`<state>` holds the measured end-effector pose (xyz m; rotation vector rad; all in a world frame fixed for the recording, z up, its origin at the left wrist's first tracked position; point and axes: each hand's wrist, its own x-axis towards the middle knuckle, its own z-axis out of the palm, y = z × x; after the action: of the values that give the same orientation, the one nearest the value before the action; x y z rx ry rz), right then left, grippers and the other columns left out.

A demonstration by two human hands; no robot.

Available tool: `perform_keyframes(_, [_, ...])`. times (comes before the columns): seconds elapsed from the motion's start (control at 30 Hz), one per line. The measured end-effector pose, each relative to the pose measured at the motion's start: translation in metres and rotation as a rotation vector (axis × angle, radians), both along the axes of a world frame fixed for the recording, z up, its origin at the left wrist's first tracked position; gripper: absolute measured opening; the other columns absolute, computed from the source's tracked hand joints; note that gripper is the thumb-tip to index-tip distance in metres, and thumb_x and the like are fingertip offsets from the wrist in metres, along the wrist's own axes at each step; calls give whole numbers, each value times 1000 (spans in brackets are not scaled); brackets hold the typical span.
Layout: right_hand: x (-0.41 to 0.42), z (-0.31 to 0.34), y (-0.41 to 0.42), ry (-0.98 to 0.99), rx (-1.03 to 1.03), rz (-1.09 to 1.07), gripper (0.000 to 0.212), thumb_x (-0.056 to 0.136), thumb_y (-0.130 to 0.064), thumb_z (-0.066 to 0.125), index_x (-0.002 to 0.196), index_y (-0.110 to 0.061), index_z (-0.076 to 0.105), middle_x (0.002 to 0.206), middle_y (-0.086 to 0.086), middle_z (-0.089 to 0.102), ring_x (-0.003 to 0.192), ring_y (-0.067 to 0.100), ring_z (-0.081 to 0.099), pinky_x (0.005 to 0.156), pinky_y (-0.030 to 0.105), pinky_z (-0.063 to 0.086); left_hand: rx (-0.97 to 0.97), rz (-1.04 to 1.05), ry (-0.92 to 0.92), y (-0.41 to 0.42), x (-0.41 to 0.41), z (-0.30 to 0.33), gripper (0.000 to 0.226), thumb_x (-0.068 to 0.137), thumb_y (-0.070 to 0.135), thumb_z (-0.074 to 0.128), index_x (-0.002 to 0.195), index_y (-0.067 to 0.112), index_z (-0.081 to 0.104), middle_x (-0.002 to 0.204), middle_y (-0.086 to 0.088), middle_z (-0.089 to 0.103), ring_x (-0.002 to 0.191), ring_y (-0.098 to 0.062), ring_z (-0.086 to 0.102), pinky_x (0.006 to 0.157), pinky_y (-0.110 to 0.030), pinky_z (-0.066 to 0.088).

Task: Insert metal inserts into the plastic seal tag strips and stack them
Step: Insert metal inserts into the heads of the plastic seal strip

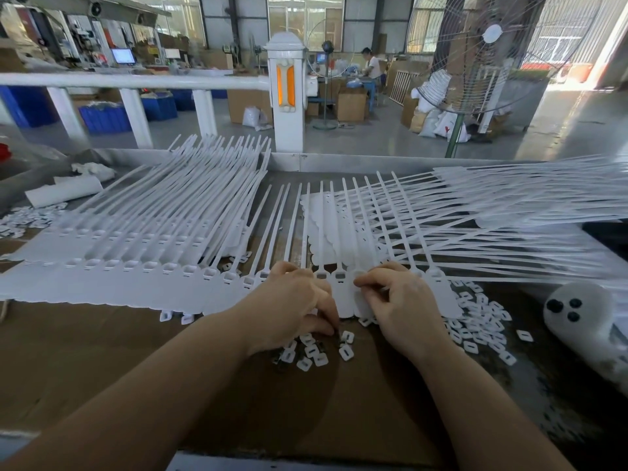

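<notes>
Head view looks down on a white strip of seal tags (343, 294) lying at the middle of the frame on brown cardboard (119, 351), its flat tag ends toward the viewer and its thin tails fanning away to the upper right. Both hands rest on this strip. The right hand (404, 304) sits just right of centre with its fingers curled down onto the tag heads, fingertips pressing at the row of square sockets; whether it pinches an insert there cannot be told. The left hand (292, 304) lies just left of centre, its upper fingers curled over the strip's socket row while thumb and lower fingers pinch down among the small loose inserts (314, 351) scattered on the cardboard directly below the strip's near edge. A larger heap of inserts (479, 324) lies to the right, beside the strip's last tag. At the left of the frame a stack of tag strips (136, 253) spreads out, tails pointing to the upper middle. Another pile of strips (526, 205) fills the right side. A white object with three dark dots (577, 311) lies at the right edge. Beyond the table stands a white railing (136, 81), and a large fan (489, 45) in the upper right.
</notes>
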<state>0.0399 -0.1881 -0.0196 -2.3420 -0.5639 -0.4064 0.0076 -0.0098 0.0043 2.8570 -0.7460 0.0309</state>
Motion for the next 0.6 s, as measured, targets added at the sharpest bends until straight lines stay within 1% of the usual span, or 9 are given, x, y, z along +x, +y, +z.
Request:
perform_keyframes(0.07, [-1,0,0,5,0,1,17,89,-11,58,99,-15,71,93,-13,52,88,7,54,84,17,41,-63,24,10,0,-2,-1,16,88,39,56,100,40,67,101,23,58,109,2,39,98,-22,10])
perform_keyframes(0.13, [-1,1,1,7,3,0,17,89,-11,58,98,-15,71,92,-13,52,88,7,54,84,17,42,-160,55,39,0,-3,-1,15,87,37,59,98,39,69,87,27,54,94,7,41,103,-31,21])
perform_keyframes(0.2, [-1,1,1,12,6,-2,16,89,-11,58,98,-15,71,92,-13,52,88,7,54,84,17,41,-243,90,50,-1,-4,0,13,83,38,64,94,37,71,77,29,49,84,10,41,99,-38,35])
perform_keyframes(0.27, [-1,1,1,15,4,-3,17,89,-11,57,98,-15,71,92,-14,51,89,7,54,85,18,42,-276,105,48,-4,-6,1,12,79,40,68,89,35,72,76,25,54,82,7,43,94,-37,39])
perform_keyframes(0.33, [-1,1,0,18,5,-2,17,89,-11,58,98,-16,71,91,-14,51,90,7,55,85,18,42,-272,93,43,-9,-8,2,13,77,42,69,87,34,73,79,20,59,83,2,47,90,-32,39])
perform_keyframes(0.37, [-1,1,0,19,7,-1,17,89,-11,58,98,-16,71,91,-15,51,90,8,55,85,18,42,-243,89,41,-12,-9,2,14,77,43,69,88,35,73,80,20,59,84,1,46,90,-31,37])
perform_keyframes(0.43, [-1,1,0,20,10,1,17,89,-11,58,98,-16,71,91,-15,51,91,7,55,85,17,42,-142,89,36,-16,-8,1,15,79,44,66,92,37,72,78,24,52,87,1,42,97,-32,31])
perform_keyframes(0.5, [-1,1,0,18,11,2,16,90,-11,57,98,-16,71,91,-15,51,90,6,54,84,16,41,-96,97,51,-16,-7,0,15,81,43,64,93,38,71,76,26,48,89,2,40,100,-33,27])
perform_keyframes(0.6, [-1,0,0,15,12,3,16,90,-12,58,98,-16,71,90,-16,50,88,5,53,82,14,39,-125,108,83,-15,-8,-1,13,81,40,65,91,36,71,81,23,50,89,0,46,99,-34,31])
